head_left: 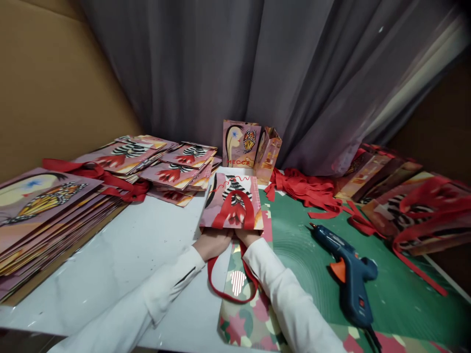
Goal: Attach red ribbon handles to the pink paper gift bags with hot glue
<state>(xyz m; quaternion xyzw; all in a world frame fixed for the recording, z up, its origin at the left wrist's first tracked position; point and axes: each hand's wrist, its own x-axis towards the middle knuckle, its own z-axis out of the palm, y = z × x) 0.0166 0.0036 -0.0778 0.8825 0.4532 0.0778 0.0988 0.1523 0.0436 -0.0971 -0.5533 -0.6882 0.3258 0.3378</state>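
A printed paper gift bag (235, 198) lies on the table in front of me, its open end toward me. One red ribbon handle (234, 196) loops over its upper face. Another red ribbon handle (232, 300) hangs from the opening toward me, between my forearms. Both hands reach into the mouth of the bag. The back of my left hand (214, 243) shows at the left of the opening, and a little of my right hand (247, 237) at the right. The bag hides the fingers of both.
A blue glue gun (348, 274) lies on a green mat (294, 245) at right. Red ribbons (305, 189) are heaped behind it. Flat bags (55, 215) are stacked at left, with more bags (180, 169) behind. Upright bags (241, 144) stand at the back, others (415, 211) far right.
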